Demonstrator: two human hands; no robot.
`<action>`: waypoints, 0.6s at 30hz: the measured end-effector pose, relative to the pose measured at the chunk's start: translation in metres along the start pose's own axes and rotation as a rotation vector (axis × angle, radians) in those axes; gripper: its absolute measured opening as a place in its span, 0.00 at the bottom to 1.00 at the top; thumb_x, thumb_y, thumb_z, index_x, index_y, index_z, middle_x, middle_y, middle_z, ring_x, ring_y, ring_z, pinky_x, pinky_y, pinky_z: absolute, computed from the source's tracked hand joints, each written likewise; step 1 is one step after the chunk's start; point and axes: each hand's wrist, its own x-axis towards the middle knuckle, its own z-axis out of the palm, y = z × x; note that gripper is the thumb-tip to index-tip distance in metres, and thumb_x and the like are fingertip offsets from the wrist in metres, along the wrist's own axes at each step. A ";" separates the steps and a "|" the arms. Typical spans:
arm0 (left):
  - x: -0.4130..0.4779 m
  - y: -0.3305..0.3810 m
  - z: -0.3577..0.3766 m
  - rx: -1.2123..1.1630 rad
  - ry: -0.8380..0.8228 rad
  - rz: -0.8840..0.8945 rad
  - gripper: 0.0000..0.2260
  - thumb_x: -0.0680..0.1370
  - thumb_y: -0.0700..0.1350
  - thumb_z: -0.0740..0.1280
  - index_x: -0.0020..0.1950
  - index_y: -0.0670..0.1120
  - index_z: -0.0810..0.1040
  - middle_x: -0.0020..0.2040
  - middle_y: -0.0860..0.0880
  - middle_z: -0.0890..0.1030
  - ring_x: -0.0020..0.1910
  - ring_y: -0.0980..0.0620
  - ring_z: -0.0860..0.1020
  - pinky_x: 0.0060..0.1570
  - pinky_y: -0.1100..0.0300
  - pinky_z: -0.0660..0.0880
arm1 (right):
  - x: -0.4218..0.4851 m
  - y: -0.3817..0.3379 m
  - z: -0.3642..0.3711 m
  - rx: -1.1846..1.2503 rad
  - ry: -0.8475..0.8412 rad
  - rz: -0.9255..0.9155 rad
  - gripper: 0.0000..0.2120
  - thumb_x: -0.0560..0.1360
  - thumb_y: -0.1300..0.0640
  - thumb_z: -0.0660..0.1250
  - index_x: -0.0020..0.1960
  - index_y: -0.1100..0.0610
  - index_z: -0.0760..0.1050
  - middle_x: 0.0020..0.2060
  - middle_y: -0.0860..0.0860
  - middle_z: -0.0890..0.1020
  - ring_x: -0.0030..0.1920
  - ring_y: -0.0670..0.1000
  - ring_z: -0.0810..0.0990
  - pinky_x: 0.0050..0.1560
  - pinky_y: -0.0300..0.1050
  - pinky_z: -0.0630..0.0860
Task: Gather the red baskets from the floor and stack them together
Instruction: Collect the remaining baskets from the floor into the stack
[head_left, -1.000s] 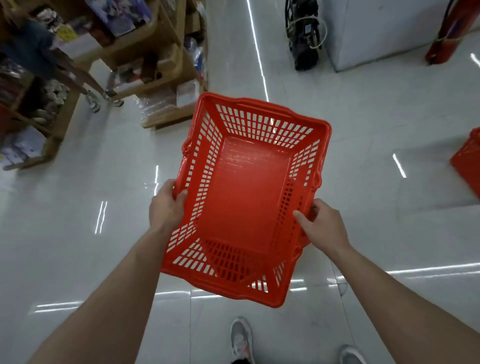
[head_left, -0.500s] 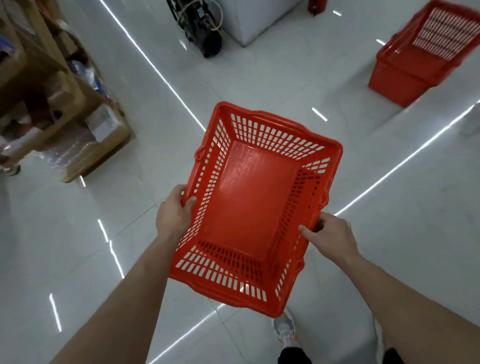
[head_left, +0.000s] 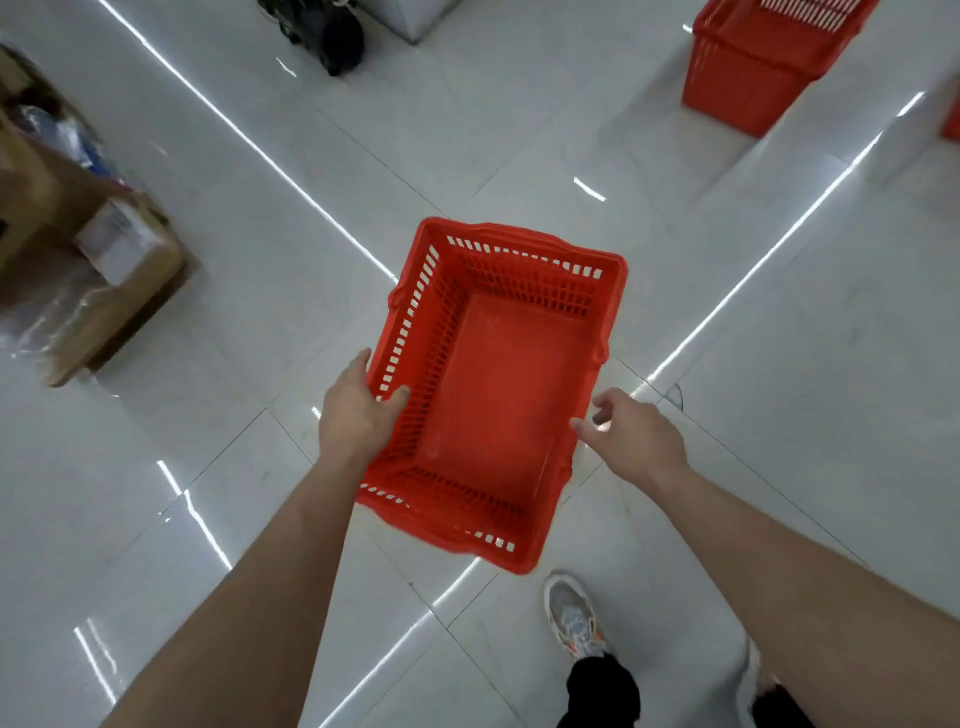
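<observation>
R hand (head_left: 636, 441) released basket (head_left: 498, 395); L hand (head_left: 358, 415) grips rim

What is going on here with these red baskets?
A person on a tiled floor holds an empty red basket. The left hand grips its left wall, thumb inside. The right hand is open beside the right rim, gripping nothing. A second red basket stands on the floor ahead, to the right.

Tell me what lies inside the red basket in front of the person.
Nothing lies inside the red basket: its flat bottom and slotted walls show bare. The left hand grips the left rim, and its thumb hides a small patch of wall.
</observation>
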 end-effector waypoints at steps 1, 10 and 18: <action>-0.005 0.006 0.002 0.021 -0.017 0.051 0.34 0.72 0.61 0.68 0.75 0.53 0.64 0.69 0.48 0.76 0.64 0.45 0.75 0.59 0.46 0.73 | 0.003 -0.001 -0.004 -0.032 0.004 -0.024 0.26 0.74 0.34 0.67 0.64 0.49 0.73 0.55 0.45 0.82 0.54 0.51 0.81 0.48 0.48 0.76; -0.030 0.123 0.035 0.326 -0.149 0.310 0.39 0.72 0.65 0.67 0.78 0.50 0.63 0.75 0.48 0.69 0.71 0.44 0.69 0.67 0.47 0.68 | 0.028 0.057 -0.109 -0.372 0.114 0.016 0.42 0.70 0.32 0.68 0.74 0.55 0.64 0.70 0.56 0.72 0.67 0.60 0.71 0.61 0.56 0.70; -0.061 0.298 0.109 0.457 -0.182 0.526 0.37 0.72 0.64 0.66 0.77 0.50 0.64 0.74 0.48 0.69 0.71 0.44 0.68 0.64 0.48 0.68 | 0.020 0.203 -0.232 -0.339 0.215 0.196 0.42 0.70 0.32 0.68 0.75 0.55 0.63 0.70 0.56 0.71 0.68 0.60 0.70 0.63 0.56 0.67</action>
